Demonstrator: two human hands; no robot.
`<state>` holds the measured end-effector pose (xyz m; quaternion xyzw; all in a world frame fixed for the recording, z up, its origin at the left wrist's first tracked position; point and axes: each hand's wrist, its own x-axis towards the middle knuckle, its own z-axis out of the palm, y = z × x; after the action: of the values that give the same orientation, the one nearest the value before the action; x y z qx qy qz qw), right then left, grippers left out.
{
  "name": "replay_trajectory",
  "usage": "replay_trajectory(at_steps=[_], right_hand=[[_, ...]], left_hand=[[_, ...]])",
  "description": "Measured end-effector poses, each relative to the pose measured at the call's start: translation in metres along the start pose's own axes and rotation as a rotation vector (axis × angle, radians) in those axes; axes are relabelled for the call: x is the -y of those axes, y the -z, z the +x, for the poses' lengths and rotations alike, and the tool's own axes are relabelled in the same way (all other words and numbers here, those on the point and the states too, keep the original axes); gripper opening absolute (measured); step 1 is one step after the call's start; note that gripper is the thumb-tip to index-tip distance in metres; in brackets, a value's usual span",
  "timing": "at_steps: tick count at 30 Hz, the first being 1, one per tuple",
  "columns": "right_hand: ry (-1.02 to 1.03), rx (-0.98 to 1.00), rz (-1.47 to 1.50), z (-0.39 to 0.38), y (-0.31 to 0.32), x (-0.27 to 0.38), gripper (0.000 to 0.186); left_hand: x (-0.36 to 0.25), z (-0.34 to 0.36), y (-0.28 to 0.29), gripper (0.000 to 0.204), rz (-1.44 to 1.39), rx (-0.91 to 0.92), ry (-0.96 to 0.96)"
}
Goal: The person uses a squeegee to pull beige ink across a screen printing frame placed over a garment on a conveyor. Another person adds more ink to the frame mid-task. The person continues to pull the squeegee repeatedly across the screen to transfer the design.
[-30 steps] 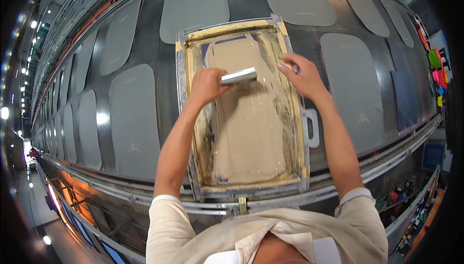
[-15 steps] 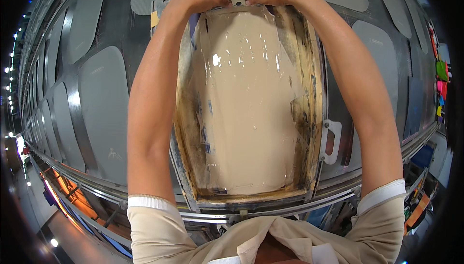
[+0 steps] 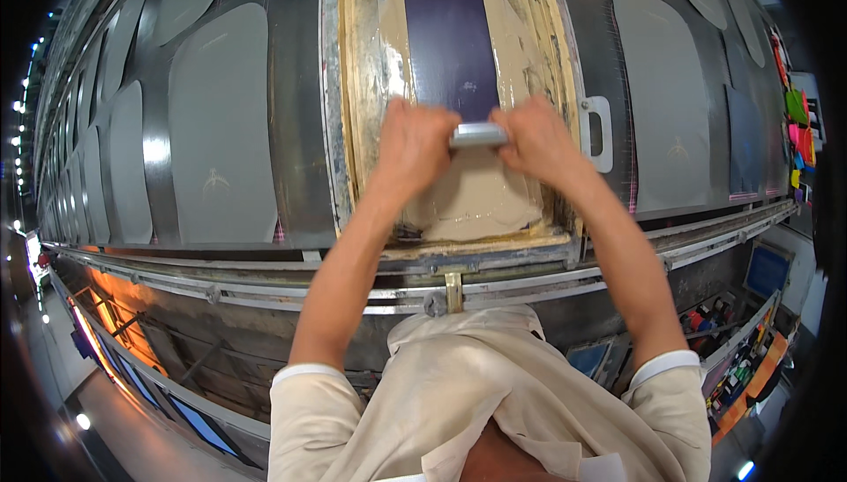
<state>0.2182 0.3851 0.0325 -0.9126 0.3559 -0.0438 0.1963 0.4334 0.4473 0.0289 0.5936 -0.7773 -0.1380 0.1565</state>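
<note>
My left hand (image 3: pixel 415 142) and my right hand (image 3: pixel 536 139) are both closed around a squeegee (image 3: pixel 479 134), one at each end of its silver top. Motion blurs the fingers a little. The squeegee stands inside a screen-printing frame (image 3: pixel 332 94) with ink-stained, taped borders. Beige ink (image 3: pixel 468 195) lies thick on the near side of the squeegee and along both sides of the mesh. Beyond the squeegee, a dark purple strip of the screen (image 3: pixel 450 49) with light printing shows bare. The squeegee's lower edge is hidden by the ink and my hands.
Grey rounded panels lie flat on the dark table, one left (image 3: pixel 219 120) and one right (image 3: pixel 666 98) of the frame. A white grip (image 3: pixel 602 134) juts from the frame's right side. A metal rail (image 3: pixel 388 295) runs along the table's near edge, close to my body.
Both hands have pulled the squeegee from the frame's far end toward me. Ink that covered the middle has been scraped away, exposing the purple strip. My view has shifted, so the frame sits higher.
</note>
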Motion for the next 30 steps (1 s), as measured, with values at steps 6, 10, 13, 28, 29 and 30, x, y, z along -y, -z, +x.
replay_trajectory(at_steps=[6,10,13,28,29,30], right_hand=[[0.048,-0.048,0.053,-0.084,-0.018,0.056,0.022],[0.077,0.013,0.112,-0.08,-0.014,0.049,0.019],[0.075,0.027,0.08,-0.041,0.0,0.026,0.017],[-0.033,0.011,0.061,0.295,0.093,-0.166,0.026],[-0.007,0.002,0.06,0.3,0.091,-0.171,0.026],[-0.003,-0.001,0.049,0.303,0.087,-0.177,0.027]], left_hand=[[-0.053,-0.09,-0.005,0.023,-0.02,-0.01,-0.022],[-0.047,-0.085,-0.002,0.024,-0.051,0.073,-0.048],[-0.022,-0.045,0.002,0.023,-0.047,0.052,-0.048],[0.165,0.304,0.05,0.037,0.048,0.02,0.008],[0.17,0.307,0.046,0.037,0.025,0.035,0.026],[0.171,0.309,0.044,0.036,-0.009,0.041,0.026]])
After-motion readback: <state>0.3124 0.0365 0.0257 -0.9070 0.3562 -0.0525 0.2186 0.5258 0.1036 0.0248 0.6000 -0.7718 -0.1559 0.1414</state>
